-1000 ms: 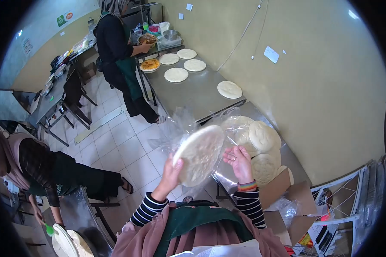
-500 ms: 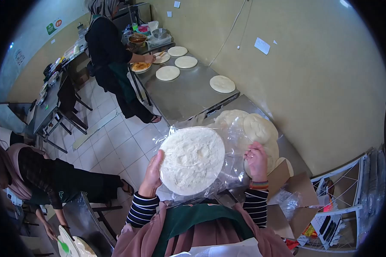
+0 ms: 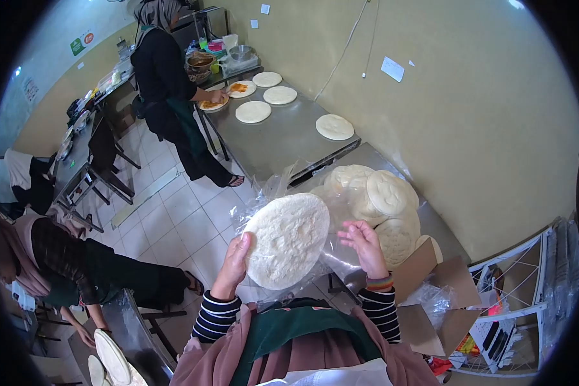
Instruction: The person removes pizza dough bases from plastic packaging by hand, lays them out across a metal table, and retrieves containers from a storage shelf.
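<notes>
Left hand (image 3: 233,262) clasps the flatbread (image 3: 287,241) by its rim! Right hand (image 3: 365,246) splays loosely beside it; steady support should help.

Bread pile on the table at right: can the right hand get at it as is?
Likely yes: the right hand looks open and appears close to the bread pile, with nothing solid seen between. Loose plastic beside the hand might snag.

The bread (image 3: 288,241) hides part of the left hand (image 3: 231,262). Whether the right hand (image 3: 363,246) touches the film (image 3: 341,258) is unclear. In the pile (image 3: 395,238), upper rounds (image 3: 387,193) cover lower ones. The bottom edge crops another bread (image 3: 136,378); the wall note (image 3: 392,69) is too small to read
</notes>
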Demonstrator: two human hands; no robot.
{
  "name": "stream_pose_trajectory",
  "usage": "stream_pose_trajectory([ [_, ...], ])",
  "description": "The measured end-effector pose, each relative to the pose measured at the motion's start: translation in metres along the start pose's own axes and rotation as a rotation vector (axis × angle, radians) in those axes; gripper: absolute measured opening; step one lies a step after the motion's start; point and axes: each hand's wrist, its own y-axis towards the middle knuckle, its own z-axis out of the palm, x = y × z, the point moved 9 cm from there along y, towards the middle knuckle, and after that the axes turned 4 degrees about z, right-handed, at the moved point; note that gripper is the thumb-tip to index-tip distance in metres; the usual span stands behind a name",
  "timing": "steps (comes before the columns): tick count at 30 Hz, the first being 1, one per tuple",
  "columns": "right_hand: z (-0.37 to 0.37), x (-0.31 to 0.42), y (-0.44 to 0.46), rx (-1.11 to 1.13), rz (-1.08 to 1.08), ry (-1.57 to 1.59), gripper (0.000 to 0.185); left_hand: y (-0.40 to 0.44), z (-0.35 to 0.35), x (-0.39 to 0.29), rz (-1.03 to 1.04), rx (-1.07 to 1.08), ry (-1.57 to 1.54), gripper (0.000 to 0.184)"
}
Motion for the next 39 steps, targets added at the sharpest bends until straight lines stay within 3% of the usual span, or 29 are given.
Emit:
stream_pose_trajectory([
  [2, -0.001, -0.012, -0.004, -0.044, 0.208, 0.167, 0.02, -0.001, -0.003, 0.001, 0.003, -0.001, -0.013, 0.054],
  [3, -0.002, -0.017, -0.002, -0.045, 0.207, 0.165, 0.02, -0.001, -0.003, 0.002, 0.003, 0.009, -0.011, 0.053],
  [5, 0.01, -0.037, 0.004, 0.168, 0.213, -0.065, 0.022, -0.001, -0.007, 0.005, 0.006, 0.017, -0.009, 0.052],
  [9, 0.008, -0.022, 0.0, 0.237, 0.061, -0.139, 0.023, -0.002, -0.012, 0.007, 0.001, -0.022, 0.027, 0.052],
  [11, 0.025, 0.021, -0.023, 0.363, 0.078, 0.4, 0.022, -0.002, -0.012, 0.007, -0.003, -0.046, -0.005, 0.052],
  [12, 0.019, 0.022, -0.024, 0.362, 0.077, 0.398, 0.022, -0.001, -0.014, 0.007, -0.009, -0.051, -0.024, 0.053],
  [14, 0.032, 0.029, -0.047, 0.757, 0.125, 0.513, 0.025, -0.001, -0.016, 0.007, -0.018, -0.056, -0.044, 0.054],
  [15, 0.031, 0.025, -0.045, 0.756, 0.126, 0.512, 0.025, -0.002, -0.012, 0.008, -0.034, -0.005, -0.049, 0.055],
  [17, 0.002, -0.023, -0.02, 0.357, 0.334, 0.338, 0.026, -0.003, -0.01, 0.009, -0.046, 0.044, -0.057, 0.057],
  [18, 0.003, -0.034, -0.018, 0.359, 0.334, 0.337, 0.026, -0.003, -0.009, 0.012, -0.05, 0.089, -0.029, 0.058],
  [20, 0.009, -0.039, -0.012, 0.249, 0.13, 0.051, 0.027, -0.003, -0.005, 0.014, -0.057, 0.139, 0.002, 0.059],
  [24, 0.039, -0.051, -0.024, 0.366, 0.208, 0.206, 0.035, 0.0, 0.01, 0.02, -0.079, 0.235, 0.11, 0.061],
  [26, 0.036, -0.054, -0.023, 0.316, 0.245, 0.147, 0.037, 0.002, 0.015, 0.024, -0.098, 0.248, 0.15, 0.062],
  [29, 0.031, -0.061, -0.022, 0.283, 0.258, 0.304, 0.037, 0.005, 0.008, 0.029, -0.144, 0.16, 0.235, 0.058],
  [32, 0.013, -0.063, -0.023, 0.226, 0.308, 0.292, 0.036, 0.013, -0.006, 0.025, -0.038, 0.012, 0.166, 0.052],
  [34, -0.02, -0.068, -0.012, 0.074, 0.218, 0.446, 0.036, 0.01, -0.033, 0.016, 0.005, -0.215, 0.034, 0.049],
  [35, -0.039, -0.07, -0.005, -0.033, 0.169, 0.472, 0.037, 0.009, -0.048, 0.014, 0.06, -0.28, 0.131, 0.051],
  [37, -0.076, -0.052, -0.003, -0.272, 0.164, 0.346, 0.039, 0.005, -0.053, -0.002, 0.067, -0.324, 0.188, 0.051],
  [39, -0.11, -0.022, 0.011, -0.404, -0.028, 0.204, 0.044, 0.003, -0.069, -0.014, 0.095, -0.382, 0.259, 0.051],
])
